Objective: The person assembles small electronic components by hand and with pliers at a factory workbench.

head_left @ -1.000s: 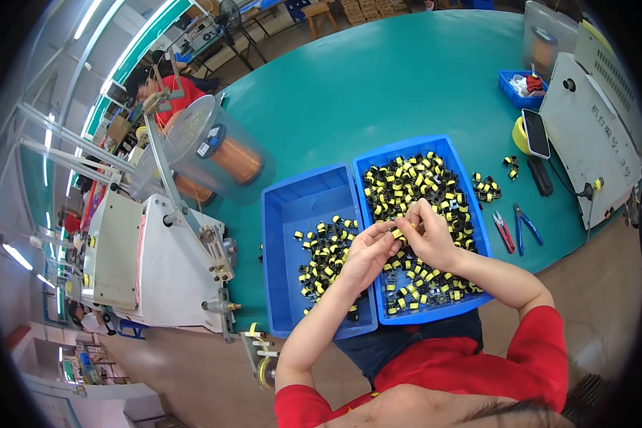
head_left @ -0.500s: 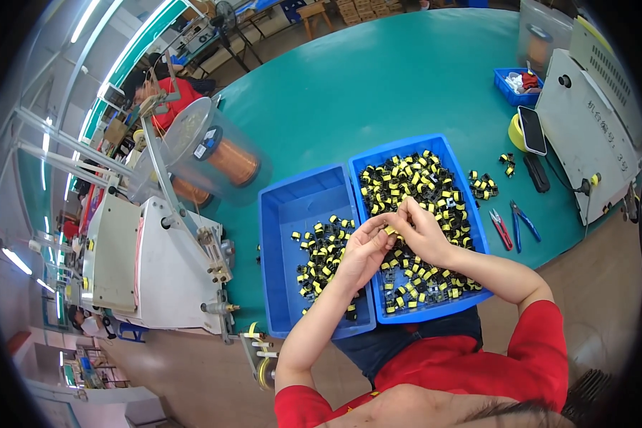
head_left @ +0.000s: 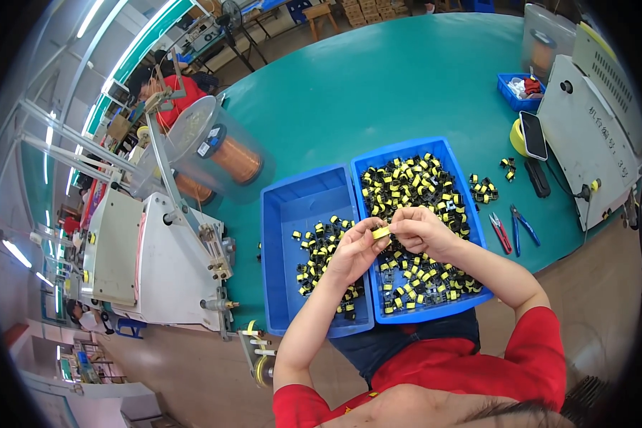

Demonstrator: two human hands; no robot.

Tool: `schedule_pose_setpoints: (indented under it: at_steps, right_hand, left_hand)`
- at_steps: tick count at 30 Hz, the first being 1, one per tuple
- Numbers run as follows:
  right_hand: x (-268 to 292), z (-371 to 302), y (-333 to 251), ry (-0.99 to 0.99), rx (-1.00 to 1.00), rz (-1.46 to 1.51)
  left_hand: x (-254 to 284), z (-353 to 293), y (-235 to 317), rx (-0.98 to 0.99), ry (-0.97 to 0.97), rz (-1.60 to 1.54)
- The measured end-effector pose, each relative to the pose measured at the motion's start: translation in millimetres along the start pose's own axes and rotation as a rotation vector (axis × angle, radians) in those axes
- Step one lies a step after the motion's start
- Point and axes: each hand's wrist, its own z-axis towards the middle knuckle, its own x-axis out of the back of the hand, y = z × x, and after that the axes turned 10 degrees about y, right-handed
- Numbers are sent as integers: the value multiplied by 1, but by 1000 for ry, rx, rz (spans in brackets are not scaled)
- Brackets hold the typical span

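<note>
Snips (head_left: 503, 235) between bin (head_left: 435, 312) and pliers (head_left: 527, 227)

Frame centre: one yellow piece (head_left: 381, 232), held between left hand (head_left: 355, 253) and right hand (head_left: 426, 233). Beneath: two blue bins (head_left: 285, 203), green surface (head_left: 335, 93).

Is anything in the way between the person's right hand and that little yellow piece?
Nothing visible. The right hand seems to pinch the small yellow piece directly at its right end, while the left hand holds the other side. The right blue tray lies below, not between them.
</note>
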Motion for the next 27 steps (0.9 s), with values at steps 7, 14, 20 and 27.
schedule_pose_setpoints:
  at_steps: [7,14,20,27]
  right_hand:
    - [1,-1,0,-40,-16,9]
    - [2,-2,0,-4,103,-47]
    - [4,-2,3,-47,144,-70]
    - [4,-1,0,-56,76,7]
  left_hand:
    - [-3,-1,2,-32,14,61]
    - [-11,-1,7,-70,138,261]
    - [-6,-1,9,-42,122,266]
    - [-8,-5,11,47,146,171]
